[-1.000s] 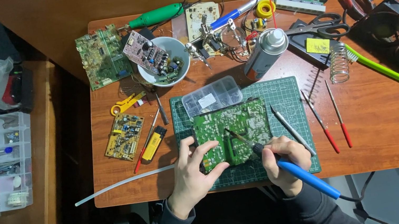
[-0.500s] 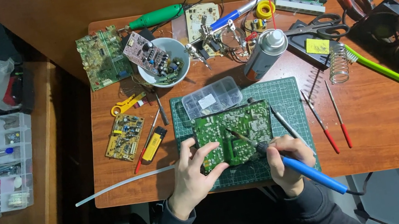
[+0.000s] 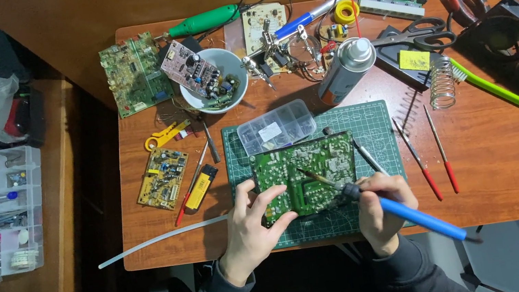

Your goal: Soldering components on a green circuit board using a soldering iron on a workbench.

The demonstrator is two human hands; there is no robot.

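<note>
Head view, near edge first: left hand (image 3: 250, 231) pressing on green rectangular circuit board (image 3: 306, 175), flat on green cutting mat (image 3: 374, 122); right hand (image 3: 380, 207) clamped round blue-handled soldering iron (image 3: 416, 215), tip over board's middle. Soldering judged underway, extent unclear. Farther on desk (image 3: 505, 162): clear plastic parts box (image 3: 275, 126), white bowl (image 3: 230, 67).

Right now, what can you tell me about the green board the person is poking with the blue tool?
The green circuit board is a flat rectangle lying on the green cutting mat, its solder side up with pale tracks and silvery dots. The left hand pins its lower left corner. The right hand holds a blue-handled soldering iron whose tip rests near the board's middle. A clear plastic parts box sits just above it.
</note>
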